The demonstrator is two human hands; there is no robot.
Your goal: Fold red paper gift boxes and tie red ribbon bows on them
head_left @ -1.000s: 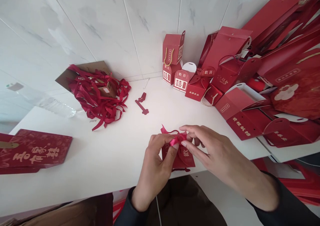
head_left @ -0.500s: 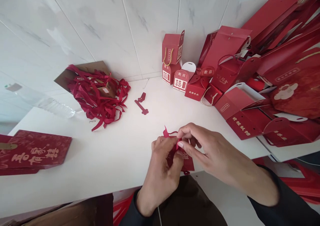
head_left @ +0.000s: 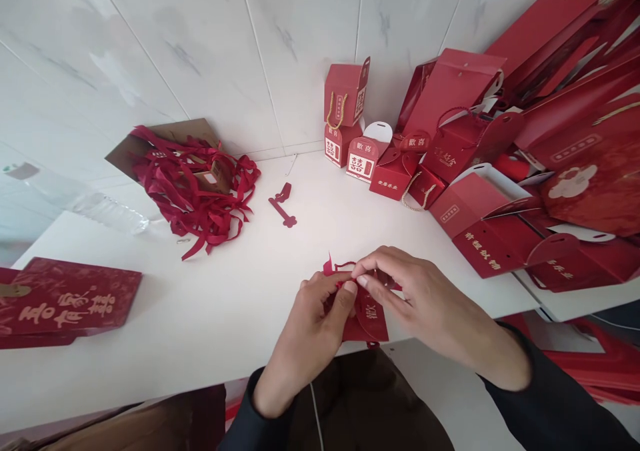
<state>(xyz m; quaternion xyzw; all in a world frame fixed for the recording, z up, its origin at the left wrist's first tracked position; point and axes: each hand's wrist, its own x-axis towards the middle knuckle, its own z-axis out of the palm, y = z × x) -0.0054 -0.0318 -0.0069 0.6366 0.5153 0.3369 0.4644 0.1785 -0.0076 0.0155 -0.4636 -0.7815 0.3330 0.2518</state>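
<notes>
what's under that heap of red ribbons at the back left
A brown cardboard piece sticks out behind and beneath the red ribbons, and a small brown box sits among them. What else lies beneath is covered.

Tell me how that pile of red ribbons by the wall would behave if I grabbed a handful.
The ribbon pile looks floppy: strips curl and droop over a cardboard sheet. Probably light, being thin flat bands. The strands cross and loop, so one handful would likely drag neighbours along, maybe the small box nested among them.

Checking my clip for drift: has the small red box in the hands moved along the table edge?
No. The small red box remains at the table front edge, held by both hands.
</notes>
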